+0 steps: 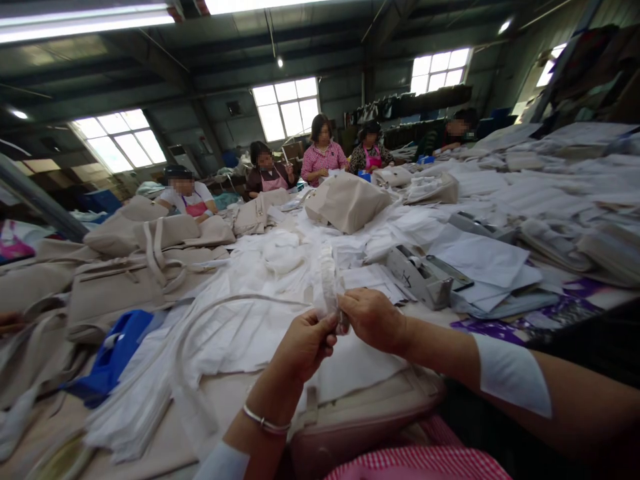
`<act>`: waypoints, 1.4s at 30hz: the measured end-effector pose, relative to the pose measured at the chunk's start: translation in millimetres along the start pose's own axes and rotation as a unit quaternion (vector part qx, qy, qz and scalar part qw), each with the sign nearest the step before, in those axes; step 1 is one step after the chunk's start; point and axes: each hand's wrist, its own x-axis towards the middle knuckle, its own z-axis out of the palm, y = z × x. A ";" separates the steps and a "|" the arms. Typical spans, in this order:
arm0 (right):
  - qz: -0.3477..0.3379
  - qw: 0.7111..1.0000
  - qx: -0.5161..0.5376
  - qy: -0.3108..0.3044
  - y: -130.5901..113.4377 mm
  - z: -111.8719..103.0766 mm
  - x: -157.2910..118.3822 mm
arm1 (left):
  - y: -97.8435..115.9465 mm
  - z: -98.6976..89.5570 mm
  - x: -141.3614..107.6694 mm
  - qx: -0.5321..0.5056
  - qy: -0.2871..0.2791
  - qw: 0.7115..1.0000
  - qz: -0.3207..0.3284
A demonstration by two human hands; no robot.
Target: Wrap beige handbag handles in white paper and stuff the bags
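My left hand (306, 343), with a bracelet at the wrist, pinches the lower end of a white-wrapped strap (327, 277). Touching the same spot from the right is my right hand (373, 317), its fingers closed on the wrapping. The wrapped part stands up between the hands. A long beige strap (187, 340) curves away to the left from my left hand. Below both hands lies a beige bag (370, 407), partly covered by a white sheet.
A blue tape dispenser (113, 357) stands at the left, a grey metal dispenser (417, 277) at the right. Beige bags (117, 293) and white paper sheets (480, 257) cover much of the table. Several people sit along the far side, one in a checked shirt (323, 159).
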 end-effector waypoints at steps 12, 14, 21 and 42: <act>0.232 0.902 0.358 -0.071 4.7 -19.6 -1.6 | -7.7 -1.3 -7.2 0.314 0.157 0.873 0.339; 0.304 0.815 0.483 -0.098 -2.5 -17.0 0.2 | -10.7 3.5 -9.9 0.366 0.144 0.839 0.375; 0.315 0.775 0.546 -0.048 -15.0 -9.4 7.5 | -4.1 0.2 -16.7 0.291 0.069 0.911 0.284; 0.377 0.698 0.600 -0.102 -15.4 -9.7 9.6 | -2.2 2.3 -27.3 0.268 0.051 0.920 0.280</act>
